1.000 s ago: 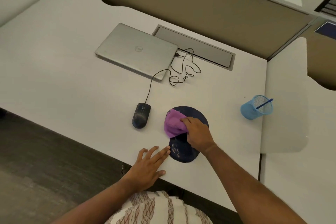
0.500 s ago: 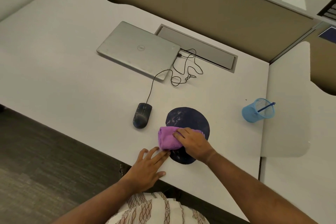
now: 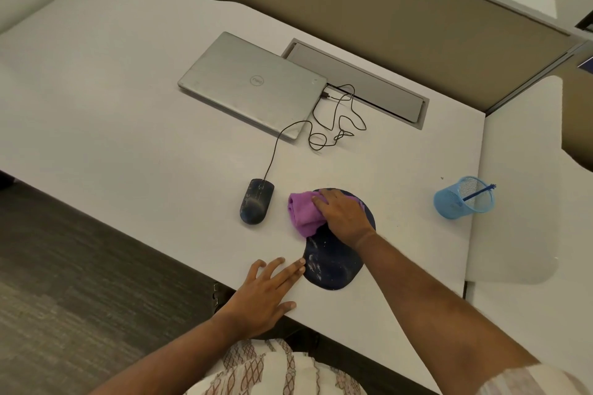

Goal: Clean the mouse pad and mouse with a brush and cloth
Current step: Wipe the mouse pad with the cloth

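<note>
While the white desk (image 3: pixel 106 112) fills most of the head view, a tan partition panel (image 3: pixel 369 13) borders it from 11 to 2 o'clock, and a second white desk section (image 3: pixel 526 234) adjoins it at 3 o'clock. Dark carpet (image 3: pixel 64 282) occupies the 8 o'clock area.

A closed silver laptop (image 3: pixel 250 86) lies flat at 12 o'clock of centre, with a grey cable-tray lid (image 3: pixel 356 83) just beside its far-right edge. A thin black cable (image 3: pixel 337 119) is plugged into the laptop's right side, loops loosely on the desk and runs down to the mouse.

The dark blue mouse pad (image 3: pixel 333 266) lies near the front desk edge at 5 o'clock of centre; pale smears mark its near half. The right hand (image 3: pixel 345 218) lies palm-down on the far half of the pad, pressing a purple cloth (image 3: pixel 303 212) against it. The cloth is bunched and overhangs the pad's left edge at 9 o'clock. The left hand (image 3: pixel 266 295) rests flat on the desk, fingers spread and grasping nothing, with fingertips touching the pad's left edge.

The dark mouse (image 3: pixel 256 205), also smeared, sits on the bare desk at 9 o'clock of the pad, apart from the cloth.

A blue mesh cup (image 3: pixel 462 199) stands well apart at 3 o'clock, on the second desk section. A blue stick (image 3: pixel 481 192) protrudes from it; whether this is the brush cannot be determined.
</note>
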Available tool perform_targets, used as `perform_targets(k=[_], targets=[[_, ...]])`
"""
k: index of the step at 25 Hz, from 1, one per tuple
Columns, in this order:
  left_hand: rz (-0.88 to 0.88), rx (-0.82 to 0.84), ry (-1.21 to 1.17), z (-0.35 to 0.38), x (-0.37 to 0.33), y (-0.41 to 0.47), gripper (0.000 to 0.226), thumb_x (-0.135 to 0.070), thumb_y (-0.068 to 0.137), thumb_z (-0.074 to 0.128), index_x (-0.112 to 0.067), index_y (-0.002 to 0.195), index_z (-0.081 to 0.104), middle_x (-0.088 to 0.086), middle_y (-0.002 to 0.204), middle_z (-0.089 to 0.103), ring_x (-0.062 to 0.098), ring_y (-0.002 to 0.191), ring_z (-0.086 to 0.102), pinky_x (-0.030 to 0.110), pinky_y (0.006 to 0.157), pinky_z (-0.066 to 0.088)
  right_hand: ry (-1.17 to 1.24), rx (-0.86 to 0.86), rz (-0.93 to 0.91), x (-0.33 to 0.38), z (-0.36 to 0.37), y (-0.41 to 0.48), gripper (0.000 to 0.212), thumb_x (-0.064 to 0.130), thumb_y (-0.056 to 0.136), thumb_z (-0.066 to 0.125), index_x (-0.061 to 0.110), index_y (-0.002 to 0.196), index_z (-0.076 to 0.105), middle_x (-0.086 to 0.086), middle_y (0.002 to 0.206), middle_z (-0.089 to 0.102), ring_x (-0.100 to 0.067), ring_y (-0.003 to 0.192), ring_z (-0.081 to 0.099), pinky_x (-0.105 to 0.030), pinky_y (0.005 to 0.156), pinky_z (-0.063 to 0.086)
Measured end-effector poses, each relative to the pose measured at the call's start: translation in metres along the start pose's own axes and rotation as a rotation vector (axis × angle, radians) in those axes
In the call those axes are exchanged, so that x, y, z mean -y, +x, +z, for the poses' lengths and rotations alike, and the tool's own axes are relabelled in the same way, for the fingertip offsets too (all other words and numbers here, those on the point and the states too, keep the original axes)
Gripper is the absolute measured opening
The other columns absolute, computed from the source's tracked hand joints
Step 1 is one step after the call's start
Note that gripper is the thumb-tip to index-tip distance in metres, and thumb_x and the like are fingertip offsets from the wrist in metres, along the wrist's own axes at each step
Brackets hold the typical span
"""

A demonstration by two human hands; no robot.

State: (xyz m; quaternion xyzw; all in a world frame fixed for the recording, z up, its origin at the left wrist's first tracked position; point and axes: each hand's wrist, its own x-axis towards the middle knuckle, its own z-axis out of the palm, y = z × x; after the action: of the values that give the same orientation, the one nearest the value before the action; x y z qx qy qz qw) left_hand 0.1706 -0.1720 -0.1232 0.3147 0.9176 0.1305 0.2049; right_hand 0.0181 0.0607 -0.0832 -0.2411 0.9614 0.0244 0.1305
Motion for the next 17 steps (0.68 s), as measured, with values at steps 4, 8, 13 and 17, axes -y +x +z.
perform_targets(k=[4, 8, 13, 17], targets=[[0.005, 0.006, -0.009, 0.001, 0.001, -0.001, 0.067, -0.06, 0.101, 0.018, -0.031, 0.156, -0.007, -0.013, 0.163, -0.012, 0.022, 0.15, 0.009, 0.048, 0.117, 0.004, 0.125, -0.035, 0.126, 0.001, -0.007, 0.011, 0.045, 0.014, 0.095, 0.051, 0.014, 0.14, 0.047, -0.013, 0.137, 0.047, -0.032, 0.122, 0.046, -0.04, 0.099, 0.044], [-0.006, -0.015, 0.003, 0.001, -0.001, -0.001, 0.067, -0.059, 0.102, 0.02, -0.028, 0.157, -0.002, -0.011, 0.164, -0.006, 0.023, 0.149, 0.016, 0.051, 0.116, 0.013, 0.226, -0.03, 0.148, 0.006, -0.002, -0.001, 0.047, 0.011, 0.092, 0.052, 0.018, 0.138, 0.053, -0.007, 0.141, 0.049, -0.027, 0.129, 0.044, -0.038, 0.109, 0.036], [-0.01, -0.003, 0.018, 0.002, 0.0, -0.001, 0.066, -0.06, 0.101, 0.021, -0.028, 0.157, 0.004, -0.007, 0.164, 0.009, 0.024, 0.147, 0.022, 0.05, 0.115, 0.016, 0.25, 0.004, 0.012, 0.014, 0.016, -0.041, 0.046, 0.01, 0.091, 0.053, 0.021, 0.135, 0.056, -0.007, 0.14, 0.051, -0.028, 0.129, 0.045, -0.043, 0.111, 0.036], [-0.018, 0.012, 0.03, 0.001, -0.001, -0.001, 0.065, -0.06, 0.101, 0.026, -0.028, 0.156, 0.016, -0.005, 0.158, 0.03, 0.025, 0.141, 0.037, 0.05, 0.112, 0.025, 0.173, 0.034, -0.088, 0.013, 0.029, -0.064, 0.048, 0.021, 0.091, 0.063, 0.02, 0.138, 0.052, -0.01, 0.139, 0.053, -0.031, 0.127, 0.049, -0.041, 0.108, 0.043]])
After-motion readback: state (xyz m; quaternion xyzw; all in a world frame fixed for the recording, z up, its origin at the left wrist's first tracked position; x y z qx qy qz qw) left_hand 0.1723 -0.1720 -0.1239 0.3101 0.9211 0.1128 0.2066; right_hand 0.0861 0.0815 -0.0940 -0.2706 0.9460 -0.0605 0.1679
